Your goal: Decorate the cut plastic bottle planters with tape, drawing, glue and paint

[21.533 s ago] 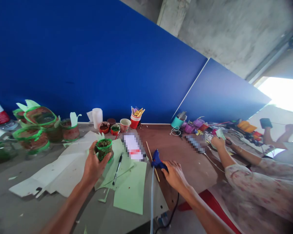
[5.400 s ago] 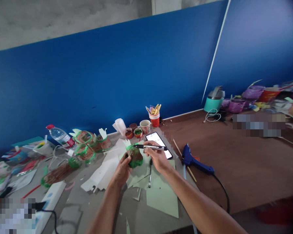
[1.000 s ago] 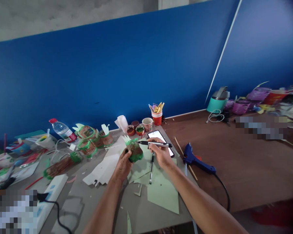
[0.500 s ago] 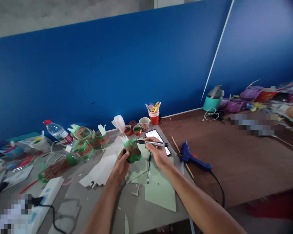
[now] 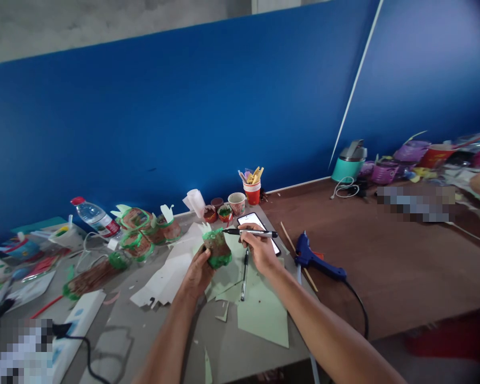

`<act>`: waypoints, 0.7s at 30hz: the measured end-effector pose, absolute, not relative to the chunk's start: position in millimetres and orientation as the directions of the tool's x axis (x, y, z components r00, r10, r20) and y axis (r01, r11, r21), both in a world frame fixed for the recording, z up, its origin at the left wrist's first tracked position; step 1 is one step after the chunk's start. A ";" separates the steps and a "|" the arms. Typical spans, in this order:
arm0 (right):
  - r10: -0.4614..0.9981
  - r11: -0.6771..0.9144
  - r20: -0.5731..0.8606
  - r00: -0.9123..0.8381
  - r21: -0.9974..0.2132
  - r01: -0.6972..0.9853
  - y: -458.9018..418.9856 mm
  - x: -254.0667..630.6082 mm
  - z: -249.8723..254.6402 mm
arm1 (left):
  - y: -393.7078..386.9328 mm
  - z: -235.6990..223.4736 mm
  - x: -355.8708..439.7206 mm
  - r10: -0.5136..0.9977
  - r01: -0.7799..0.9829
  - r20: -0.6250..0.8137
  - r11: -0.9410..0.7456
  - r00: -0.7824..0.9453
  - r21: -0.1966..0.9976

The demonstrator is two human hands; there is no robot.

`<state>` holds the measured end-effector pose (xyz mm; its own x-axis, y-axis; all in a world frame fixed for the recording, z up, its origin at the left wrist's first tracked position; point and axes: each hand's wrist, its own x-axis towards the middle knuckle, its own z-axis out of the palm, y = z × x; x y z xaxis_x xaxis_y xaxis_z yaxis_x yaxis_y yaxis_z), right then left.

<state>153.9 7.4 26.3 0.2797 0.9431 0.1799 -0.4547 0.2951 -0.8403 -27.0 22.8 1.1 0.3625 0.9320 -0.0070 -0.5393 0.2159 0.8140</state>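
The left hand [image 5: 200, 268] is closed around the near left side of a brown pot [image 5: 219, 248] with green edges, holding it up above the bench [image 5: 144, 325], slightly tilted. The right hand [image 5: 261, 252] pinches a black-and-white marker [image 5: 260, 233] between thumb and fingers, its dark tip pointing left at the pot's green rim; whether it touches, I cannot tell. Just beyond the right hand lies a phone [image 5: 251, 218], partly covered by it, and below that hand a clear pen [image 5: 245, 277] rests on green paper [image 5: 264, 322]. To the right of the same hand are a thin wooden stick [image 5: 287, 236] and a blue glue gun [image 5: 316, 261]. Left of the left hand lie white paper [image 5: 166, 280] and, farther off, green-rimmed jars [image 5: 136, 244]
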 end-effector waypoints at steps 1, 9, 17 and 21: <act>0.943 0.297 0.180 0.278 -0.831 -0.469 6.9 154.0 27.0 | 22.9 1.1 -27.2 0.933 -0.546 -0.005 0.215 0.361 0.810; 0.942 0.318 0.231 0.245 -0.850 -0.421 3.4 153.5 25.8 | 19.4 4.5 -25.2 0.944 -0.530 -0.016 0.200 0.331 0.824; 0.949 0.292 0.193 0.248 -0.836 -0.464 7.4 154.4 24.1 | 22.5 0.0 -28.6 0.935 -0.563 -0.020 0.230 0.353 0.794; 0.957 0.270 0.170 0.236 -0.819 -0.507 6.6 153.1 25.2 | 21.4 1.9 -28.9 0.926 -0.571 -0.023 0.252 0.377 0.781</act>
<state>153.1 6.6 25.2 0.2358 0.9569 0.1696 -0.5067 0.2700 -0.8187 -28.9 21.4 1.9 0.3772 0.9258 -0.0234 -0.5711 0.2525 0.7811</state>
